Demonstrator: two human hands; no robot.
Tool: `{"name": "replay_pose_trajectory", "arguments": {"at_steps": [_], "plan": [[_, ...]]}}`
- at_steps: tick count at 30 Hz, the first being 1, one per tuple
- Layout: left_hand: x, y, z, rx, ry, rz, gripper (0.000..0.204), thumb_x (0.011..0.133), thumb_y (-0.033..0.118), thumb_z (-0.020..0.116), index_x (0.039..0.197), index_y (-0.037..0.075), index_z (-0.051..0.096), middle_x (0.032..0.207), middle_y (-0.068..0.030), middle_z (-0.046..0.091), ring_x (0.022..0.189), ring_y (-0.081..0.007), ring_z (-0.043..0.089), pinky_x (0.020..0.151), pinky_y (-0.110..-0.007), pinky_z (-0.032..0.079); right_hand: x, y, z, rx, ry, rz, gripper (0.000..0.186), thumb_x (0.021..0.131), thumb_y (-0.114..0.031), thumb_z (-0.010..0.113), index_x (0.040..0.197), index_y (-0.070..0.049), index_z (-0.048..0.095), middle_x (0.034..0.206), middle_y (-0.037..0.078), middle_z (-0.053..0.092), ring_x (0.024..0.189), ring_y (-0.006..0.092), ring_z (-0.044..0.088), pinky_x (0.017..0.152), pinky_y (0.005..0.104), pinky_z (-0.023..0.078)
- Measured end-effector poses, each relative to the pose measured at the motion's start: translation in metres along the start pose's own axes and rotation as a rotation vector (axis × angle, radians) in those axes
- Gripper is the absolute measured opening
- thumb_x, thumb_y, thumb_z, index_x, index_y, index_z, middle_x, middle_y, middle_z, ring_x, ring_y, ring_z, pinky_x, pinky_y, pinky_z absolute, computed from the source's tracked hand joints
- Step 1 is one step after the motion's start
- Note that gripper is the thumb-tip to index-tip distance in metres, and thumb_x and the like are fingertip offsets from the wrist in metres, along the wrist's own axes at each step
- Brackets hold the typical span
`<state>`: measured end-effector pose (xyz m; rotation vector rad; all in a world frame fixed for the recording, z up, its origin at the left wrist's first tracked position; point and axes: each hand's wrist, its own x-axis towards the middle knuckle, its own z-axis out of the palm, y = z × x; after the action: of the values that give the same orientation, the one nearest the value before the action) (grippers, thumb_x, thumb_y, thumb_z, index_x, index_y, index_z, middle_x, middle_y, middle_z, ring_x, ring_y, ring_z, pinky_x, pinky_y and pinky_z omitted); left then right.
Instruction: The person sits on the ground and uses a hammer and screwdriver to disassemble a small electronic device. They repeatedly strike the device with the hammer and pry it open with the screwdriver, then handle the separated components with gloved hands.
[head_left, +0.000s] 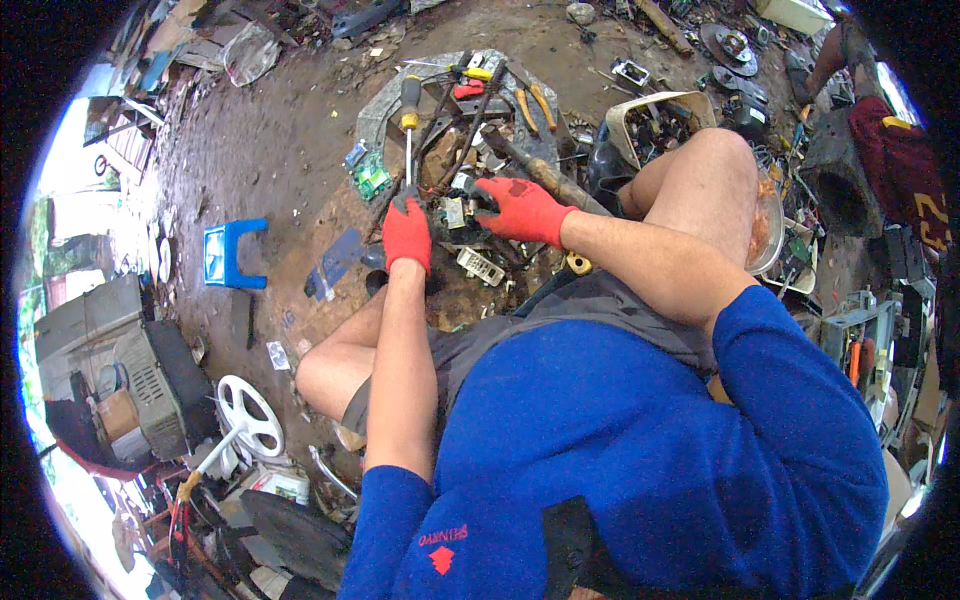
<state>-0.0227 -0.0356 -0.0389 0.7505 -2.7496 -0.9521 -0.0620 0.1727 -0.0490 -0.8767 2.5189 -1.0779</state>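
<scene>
My left hand (pixel 407 240), in a red glove with dark fingertips, is closed at the lower end of a screwdriver (pixel 409 112). The shaft runs away from the fingers, and its black and yellow handle points to the far side. Gloved the same way, my right hand (pixel 525 211) pinches a small electronic part (pixel 458 212) with a pale metal face and dark edges. Its fingers partly cover that part. A green circuit board (pixel 371 176) lies left of the hands. Just below them is a pale slotted plastic piece (pixel 480 267).
On the grey work block (pixel 385 105) rest a yellow-handled screwdriver (pixel 476 73), orange-handled pliers (pixel 540 106) and dark bars. A hammer-like wooden handle (pixel 560 183) slants beside my right hand. A scrap-filled bin (pixel 618 130) stands right; a blue stool (pixel 236 254) stands left.
</scene>
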Motion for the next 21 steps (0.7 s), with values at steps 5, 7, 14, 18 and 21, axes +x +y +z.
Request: {"name": "replay_pose_trajectory", "arguments": {"at_steps": [5,7,14,18,21], "plan": [[0.020,0.027,0.008,0.443,-0.276,-0.109,0.044,0.090,0.041,0.047,0.112,0.006,0.061,0.112,-0.0196,0.062,0.106,-0.0349,0.059,0.089,-0.045,0.047,0.001,0.001,0.002,-0.006,-0.005,0.015,0.056,0.081,-0.039,0.060,0.125,-0.006,0.049,0.116,0.020,0.059,0.108,0.0352,0.056,0.092,0.0419,0.045],[0.022,0.044,0.003,0.523,-0.368,-0.107,0.045,0.089,0.045,0.048,0.113,0.011,0.062,0.116,-0.0153,0.062,0.108,-0.0323,0.059,0.089,-0.044,0.048,-0.001,0.006,0.001,-0.008,0.010,0.025,0.056,0.080,-0.039,0.061,0.124,-0.006,0.050,0.114,0.020,0.059,0.107,0.0351,0.057,0.091,0.0418,0.046],[0.025,0.056,-0.006,0.682,-0.409,-0.112,0.046,0.087,0.048,0.051,0.110,0.011,0.064,0.116,-0.0133,0.063,0.106,-0.0314,0.060,0.088,-0.045,0.048,0.000,0.002,-0.002,0.021,0.005,0.009,0.053,0.080,-0.037,0.062,0.121,-0.006,0.051,0.112,0.019,0.060,0.105,0.0350,0.057,0.091,0.0416,0.046],[0.015,0.053,-0.009,0.625,-0.283,-0.087,0.044,0.087,0.047,0.052,0.108,0.010,0.064,0.113,-0.0138,0.064,0.103,-0.0328,0.061,0.086,-0.045,0.048,-0.002,0.000,-0.004,0.032,0.021,-0.013,0.052,0.079,-0.036,0.062,0.121,-0.005,0.052,0.112,0.019,0.060,0.105,0.0353,0.057,0.091,0.0415,0.046],[0.002,0.041,-0.016,0.283,-0.186,-0.036,0.040,0.085,0.039,0.056,0.112,0.009,0.061,0.115,-0.0169,0.061,0.106,-0.0359,0.058,0.090,-0.045,0.046,-0.001,-0.002,-0.007,0.023,-0.028,0.021,0.053,0.080,-0.035,0.062,0.122,-0.005,0.051,0.113,0.020,0.059,0.106,0.0356,0.057,0.091,0.0413,0.045]]}}
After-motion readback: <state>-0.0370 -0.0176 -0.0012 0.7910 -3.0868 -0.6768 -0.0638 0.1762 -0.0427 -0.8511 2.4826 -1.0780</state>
